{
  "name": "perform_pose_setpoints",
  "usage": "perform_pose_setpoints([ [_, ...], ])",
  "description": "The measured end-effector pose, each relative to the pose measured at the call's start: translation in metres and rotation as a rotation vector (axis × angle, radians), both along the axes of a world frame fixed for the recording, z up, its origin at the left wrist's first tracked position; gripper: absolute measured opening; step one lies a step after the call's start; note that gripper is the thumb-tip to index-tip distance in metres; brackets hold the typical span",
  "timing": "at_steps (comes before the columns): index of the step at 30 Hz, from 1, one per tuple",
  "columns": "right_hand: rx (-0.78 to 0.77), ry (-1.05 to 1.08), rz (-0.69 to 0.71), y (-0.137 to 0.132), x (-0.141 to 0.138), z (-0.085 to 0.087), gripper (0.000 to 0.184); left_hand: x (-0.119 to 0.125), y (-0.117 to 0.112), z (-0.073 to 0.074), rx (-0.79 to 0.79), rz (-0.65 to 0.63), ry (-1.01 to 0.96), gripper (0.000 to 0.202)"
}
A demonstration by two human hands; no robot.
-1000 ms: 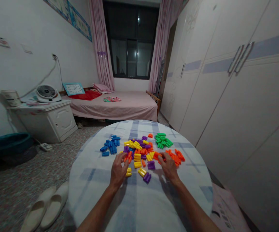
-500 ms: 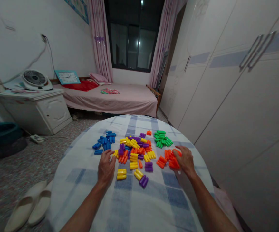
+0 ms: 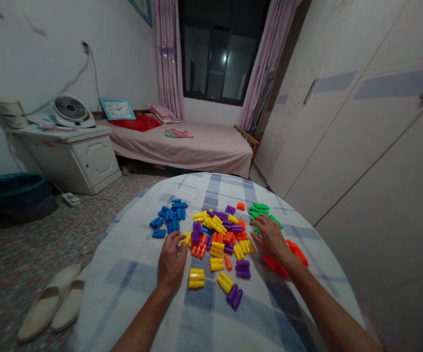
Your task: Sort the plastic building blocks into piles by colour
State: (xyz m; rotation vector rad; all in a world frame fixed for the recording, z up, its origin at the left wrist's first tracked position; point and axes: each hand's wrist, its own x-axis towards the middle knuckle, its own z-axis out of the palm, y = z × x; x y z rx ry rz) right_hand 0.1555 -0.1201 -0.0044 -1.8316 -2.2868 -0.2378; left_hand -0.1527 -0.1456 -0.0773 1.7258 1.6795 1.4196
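A round table with a checked cloth point(image 3: 204, 322) carries plastic pieces sorted partly by colour. Blue pieces point(image 3: 169, 220) lie at the left, green pieces point(image 3: 261, 209) at the far right, orange pieces point(image 3: 295, 252) at the right. A mixed heap of yellow, purple and orange pieces point(image 3: 221, 234) fills the middle. My left hand point(image 3: 171, 261) rests at the heap's left edge with fingers curled, fingertips touching a yellow piece point(image 3: 187, 238). My right hand point(image 3: 270, 237) lies flat with fingers spread between the green pieces and the heap, its wrist over the orange pieces.
A pink bed point(image 3: 197, 146) stands beyond the table, a white cabinet with a fan point(image 3: 70, 110) at the left. White wardrobe doors point(image 3: 361, 127) run along the right. Pale slippers point(image 3: 52, 300) and a dark basin point(image 3: 11, 188) lie on the floor at left.
My right hand has gone from the orange pieces up and left toward the green pieces and the heap. My left hand has stayed at the heap's left edge. The view has shifted.
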Motion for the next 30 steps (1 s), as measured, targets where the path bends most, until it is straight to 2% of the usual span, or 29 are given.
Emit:
perform_pose_setpoints([
  [3, -0.050, -0.036, -0.023, 0.051, -0.016, 0.002, 0.042, 0.001, 0.000, 0.001, -0.016, 0.000, -0.012, 0.023],
  [6, -0.131, -0.044, -0.061, 0.095, -0.024, -0.005, 0.046, 0.001, -0.001, 0.001, -0.029, 0.004, -0.002, 0.023],
  [9, -0.199, -0.034, -0.063, 0.125, -0.021, -0.016, 0.041, 0.002, -0.001, 0.001, -0.037, 0.013, 0.021, 0.024],
  [11, -0.247, -0.032, -0.061, 0.136, -0.017, -0.021, 0.036, 0.003, -0.001, 0.001, -0.043, 0.015, 0.032, 0.024],
  [14, -0.284, -0.034, -0.061, 0.141, -0.013, -0.024, 0.028, 0.004, -0.003, 0.002, -0.058, 0.018, 0.047, 0.024],
  [17, -0.286, -0.038, -0.078, 0.137, -0.011, -0.018, 0.025, 0.004, -0.003, 0.002, -0.067, 0.020, 0.061, 0.024],
  [22, -0.294, -0.023, -0.024, 0.124, -0.003, 0.003, 0.040, 0.004, -0.002, 0.003, -0.063, 0.019, 0.070, 0.023],
  [25, -0.361, -0.020, 0.038, 0.112, 0.002, 0.009, 0.041, 0.004, -0.001, 0.002, -0.054, 0.014, 0.078, 0.023],
  [30, -0.419, -0.008, 0.101, 0.089, -0.006, -0.003, 0.040, 0.003, 0.001, -0.003, -0.024, 0.015, 0.077, 0.024],
])
